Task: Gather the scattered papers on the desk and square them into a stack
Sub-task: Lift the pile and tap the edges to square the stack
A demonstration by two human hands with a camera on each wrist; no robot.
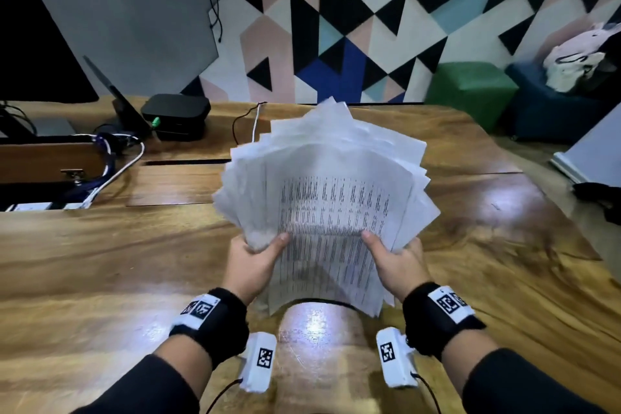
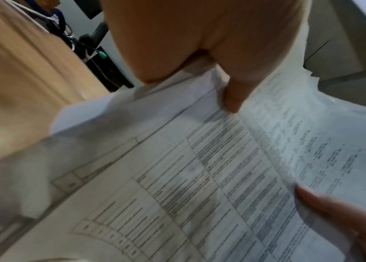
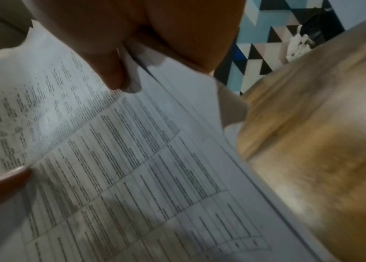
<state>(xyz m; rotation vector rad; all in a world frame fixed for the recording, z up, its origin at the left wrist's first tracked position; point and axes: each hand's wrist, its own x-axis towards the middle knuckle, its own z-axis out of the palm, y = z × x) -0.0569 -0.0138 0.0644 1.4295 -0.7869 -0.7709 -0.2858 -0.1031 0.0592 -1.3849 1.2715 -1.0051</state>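
Note:
A thick bundle of printed white papers (image 1: 327,191) is held up off the wooden desk (image 1: 100,262), its sheets fanned out unevenly at the far end and its near edge bowed upward. My left hand (image 1: 255,259) grips the bundle's left side, thumb on top. My right hand (image 1: 396,260) grips the right side the same way. In the left wrist view the papers (image 2: 200,177) fill the picture with my left thumb (image 2: 233,95) pressed on them. The right wrist view shows the papers (image 3: 132,159) and my right thumb (image 3: 115,74) on the top sheet.
A black box (image 1: 174,114), a leaning dark tablet (image 1: 117,97), a monitor (image 1: 33,44) and tangled cables (image 1: 107,158) sit at the desk's back left. A green stool (image 1: 470,87) and a blue stool (image 1: 551,111) stand behind the desk on the right.

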